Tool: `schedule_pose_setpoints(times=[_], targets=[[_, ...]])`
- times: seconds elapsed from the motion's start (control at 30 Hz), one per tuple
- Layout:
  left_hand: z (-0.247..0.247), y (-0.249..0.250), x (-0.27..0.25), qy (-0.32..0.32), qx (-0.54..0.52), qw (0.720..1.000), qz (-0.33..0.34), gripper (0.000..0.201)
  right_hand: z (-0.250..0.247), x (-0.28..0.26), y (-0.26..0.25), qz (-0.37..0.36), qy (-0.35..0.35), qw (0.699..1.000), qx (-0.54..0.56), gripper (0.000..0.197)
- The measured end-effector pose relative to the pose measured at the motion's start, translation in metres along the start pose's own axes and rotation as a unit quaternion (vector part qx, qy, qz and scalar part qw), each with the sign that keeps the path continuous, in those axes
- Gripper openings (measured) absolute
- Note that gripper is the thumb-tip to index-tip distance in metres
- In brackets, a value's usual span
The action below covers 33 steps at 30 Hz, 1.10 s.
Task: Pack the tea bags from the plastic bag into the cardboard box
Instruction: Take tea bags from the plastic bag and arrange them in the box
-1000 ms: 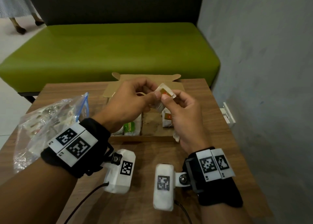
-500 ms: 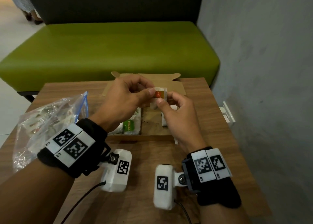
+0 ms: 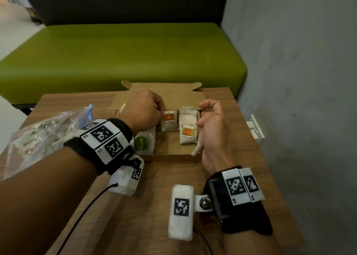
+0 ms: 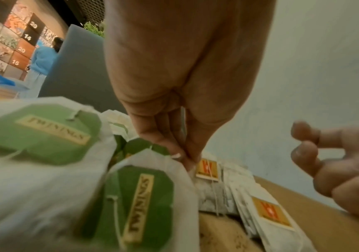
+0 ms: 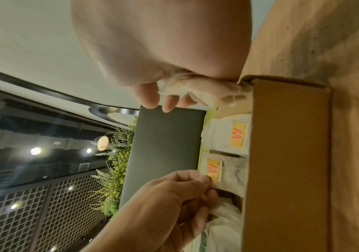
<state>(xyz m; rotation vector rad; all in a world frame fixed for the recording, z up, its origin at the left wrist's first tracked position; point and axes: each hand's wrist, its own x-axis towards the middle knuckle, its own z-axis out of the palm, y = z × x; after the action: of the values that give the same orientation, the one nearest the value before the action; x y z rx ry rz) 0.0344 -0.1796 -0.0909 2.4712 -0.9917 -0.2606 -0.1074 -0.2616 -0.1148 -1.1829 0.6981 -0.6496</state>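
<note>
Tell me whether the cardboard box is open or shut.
Open. The cardboard box has its lid folded back, and tea bags lie exposed inside.

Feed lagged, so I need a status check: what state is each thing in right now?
cardboard box: open, lid flap folded back, partly filled.
orange-tagged tea bag: upright in the box, top pinched by the left hand.
right hand: beside the box, a tea bag tucked under its curled fingers.
green-tagged tea bags: lying in the box's left side.
plastic bag: open, tea bags still inside.

A green bench cushion (image 3: 119,55) fills the upper centre; a grey wall (image 3: 301,61) runs down the right; a wooden table (image 3: 135,206) spans below.
</note>
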Motion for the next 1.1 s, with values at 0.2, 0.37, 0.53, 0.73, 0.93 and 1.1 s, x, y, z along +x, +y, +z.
schedule_pose_setpoints(times=[0.2, 0.37, 0.53, 0.73, 0.93, 1.1], targets=[[0.004, 0.004, 0.007, 0.043, 0.090, 0.994, 0.044, 0.011, -0.001, -0.002, -0.003, 0.018, -0.021, 0.999, -0.016, 0.050], [0.008, 0.002, 0.010, 0.046, 0.124, 0.991, 0.030, 0.013, -0.001, -0.002, -0.001, 0.011, -0.019, 1.000, -0.017, 0.049], [-0.003, 0.011, -0.007, 0.047, -0.056, 0.995, 0.061, 0.025, 0.000, -0.002, -0.002, -0.020, -0.024, 1.000, 0.001, 0.052], [-0.012, 0.015, -0.023, -0.164, -0.247, 0.952, 0.076, 0.019, 0.005, 0.001, -0.002, -0.026, 0.010, 0.996, 0.087, 0.045], [-0.012, 0.004, -0.021, -0.104, -0.306, 0.945, 0.051, 0.009, 0.006, 0.003, 0.005, -0.030, 0.000, 0.999, -0.021, 0.025], [-0.014, 0.002, -0.022, -0.076, -0.308, 0.947, 0.055, 0.022, 0.009, 0.001, 0.008, -0.077, -0.037, 0.991, -0.102, 0.016]])
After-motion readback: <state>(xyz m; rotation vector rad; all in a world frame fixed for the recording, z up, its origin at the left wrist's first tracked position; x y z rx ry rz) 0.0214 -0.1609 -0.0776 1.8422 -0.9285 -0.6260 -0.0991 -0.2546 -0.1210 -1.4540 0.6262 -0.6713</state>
